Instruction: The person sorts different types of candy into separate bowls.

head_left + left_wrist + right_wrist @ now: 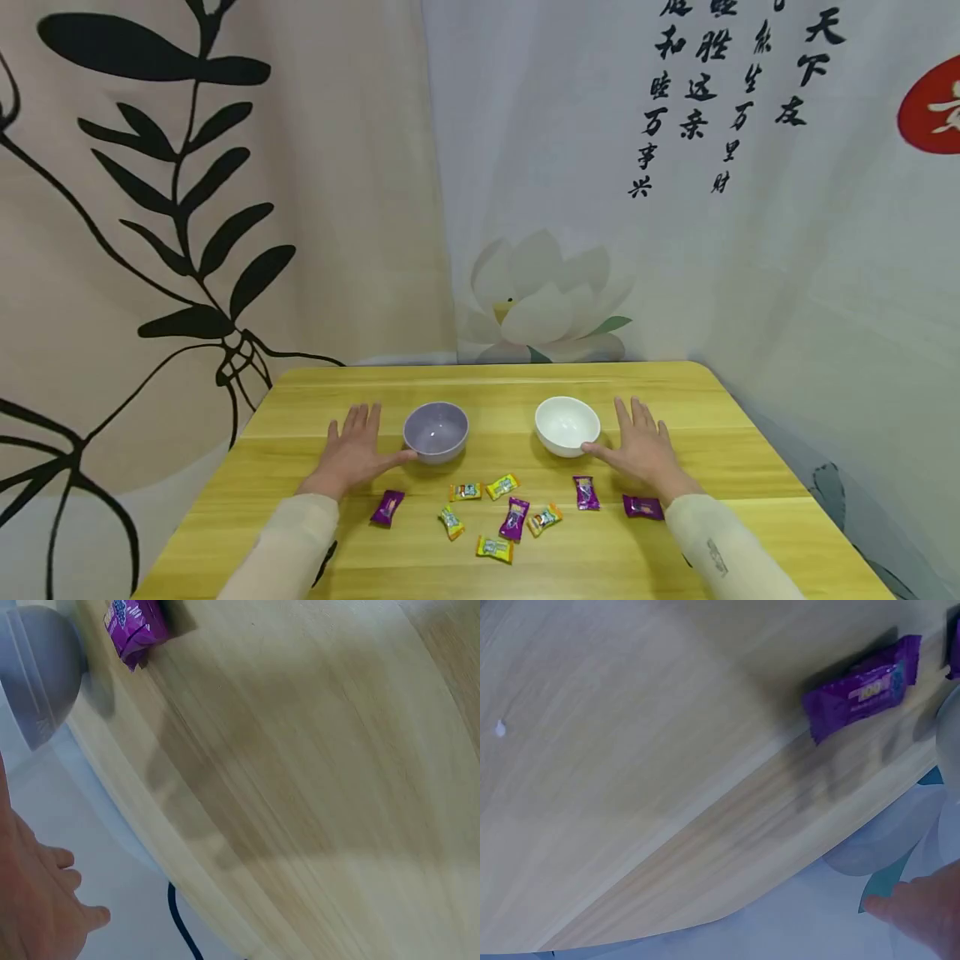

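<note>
My left hand (351, 454) is held with fingers spread beside a grey-purple bowl (436, 442), its thumb tip at the rim. On the other side, my right hand (641, 450) has its fingers spread too, with the thumb at the edge of a white bowl (564, 427). Whether the thumbs touch the bowls I cannot tell. A purple-wrapped candy (387, 507) lies near the left wrist, and another purple candy (864, 688) lies by the right one. Between the arms are several yellow-wrapped candies (495, 548) and more purple candies (514, 519). Neither hand holds anything.
The bowls and candies are on a light wooden table (420, 575) with rounded far corners. Behind its back edge hangs a cloth backdrop (360, 208) printed with dark leaves, a lotus and writing. A dark line (180, 922) shows past the table edge in the left wrist view.
</note>
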Motion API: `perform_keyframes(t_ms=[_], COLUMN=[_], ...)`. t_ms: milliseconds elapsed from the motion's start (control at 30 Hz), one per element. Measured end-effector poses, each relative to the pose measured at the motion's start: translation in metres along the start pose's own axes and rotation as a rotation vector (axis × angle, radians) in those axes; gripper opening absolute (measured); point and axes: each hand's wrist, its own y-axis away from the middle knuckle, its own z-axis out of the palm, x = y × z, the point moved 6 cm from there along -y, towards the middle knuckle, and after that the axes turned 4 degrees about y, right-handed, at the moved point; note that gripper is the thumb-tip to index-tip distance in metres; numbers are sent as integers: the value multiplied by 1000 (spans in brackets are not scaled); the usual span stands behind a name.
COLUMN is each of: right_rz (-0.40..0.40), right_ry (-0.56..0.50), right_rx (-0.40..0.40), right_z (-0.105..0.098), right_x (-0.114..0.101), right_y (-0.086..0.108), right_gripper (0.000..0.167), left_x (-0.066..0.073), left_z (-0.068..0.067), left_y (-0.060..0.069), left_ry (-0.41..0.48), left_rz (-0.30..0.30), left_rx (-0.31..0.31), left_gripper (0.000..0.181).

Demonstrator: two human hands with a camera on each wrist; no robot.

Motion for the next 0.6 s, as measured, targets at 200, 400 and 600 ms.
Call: perform_keyframes(t_ms=[200, 400, 600], right_rz=[-8, -13, -18], right_ry=[-26, -88, -142], right_rx=[22, 31, 34], right_z=[0, 5, 7], right_x=[-8, -15, -27], right_y=[-2, -8, -12], right_gripper=[116, 117, 118], left_x=[4, 9, 11], left_z=[6, 7, 15], left_y=[-4, -9, -14], left_ry=[44, 103, 178], left_rz=[-2, -9, -2], left_rx=[-36, -60, -81], left_gripper=[128, 129, 130])
